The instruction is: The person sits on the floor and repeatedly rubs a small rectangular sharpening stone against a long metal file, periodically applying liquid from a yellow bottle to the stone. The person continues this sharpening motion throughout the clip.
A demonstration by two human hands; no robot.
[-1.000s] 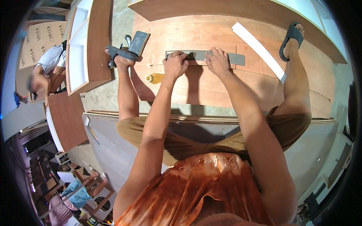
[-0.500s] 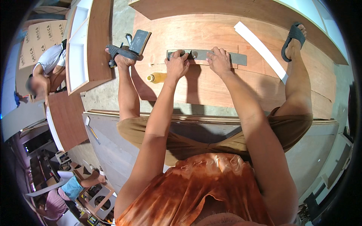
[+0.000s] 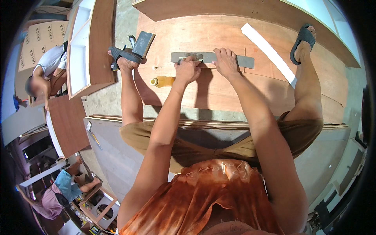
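Note:
A long grey strip lies crosswise on the reddish plywood sheet. My left hand is closed around a small dark flat scraper, pressed to the strip's left half. Wet-looking smears show on the strip beside it. My right hand grips the strip right of its middle, fingers bent over the far edge and thumb toward the left hand. A bottle of yellow liquid rests on its side, its mouth facing left, just left of my left forearm.
The plywood sheet spans between my sandalled feet. A curved white strip lies by my right foot. A dark block sits near my left foot. Wooden cabinets border the left and far sides. Two people work at the left.
My left hand has slid a little right along the strip, toward my right hand, uncovering its left end. The person at lower left has shifted.

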